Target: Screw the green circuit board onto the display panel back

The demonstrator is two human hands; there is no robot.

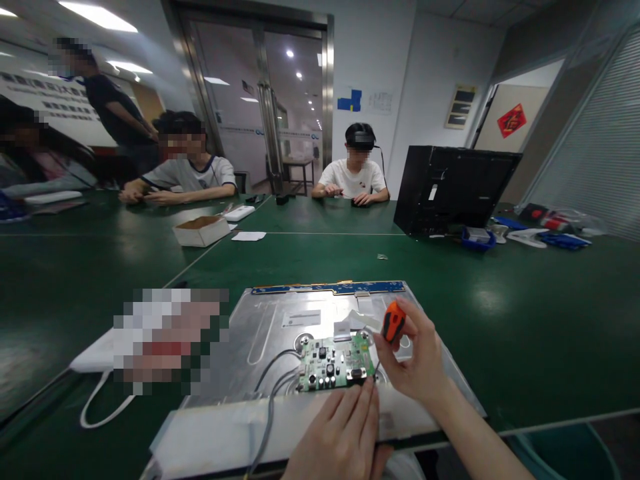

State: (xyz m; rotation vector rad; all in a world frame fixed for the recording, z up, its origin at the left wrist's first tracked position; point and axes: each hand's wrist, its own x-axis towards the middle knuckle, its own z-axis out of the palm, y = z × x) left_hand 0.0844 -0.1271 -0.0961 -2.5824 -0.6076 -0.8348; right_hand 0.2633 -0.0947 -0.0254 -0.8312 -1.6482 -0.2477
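Observation:
An orange and black screwdriver (394, 321) is pinched between the thumb and fingers of my right hand (420, 363), its handle upward. The shaft points down towards the right edge of a green circuit board (343, 355); I cannot tell whether its tip touches anything. My left hand (340, 427) lies with its fingers stretched out, fingertips at the board's front right corner. The board sits on a silver metal display panel (240, 347), which has a narrow blue circuit strip (325, 289) along its far edge. Grey cables (273, 407) run from the board's left side.
Left of the panel lies a white device with a cable (97, 353), partly pixelated. A white open box (201, 231) stands farther back on the green table (320, 257). A black monitor casing (455, 190) and a blue tray (477, 243) are at the right. Several people are across the table.

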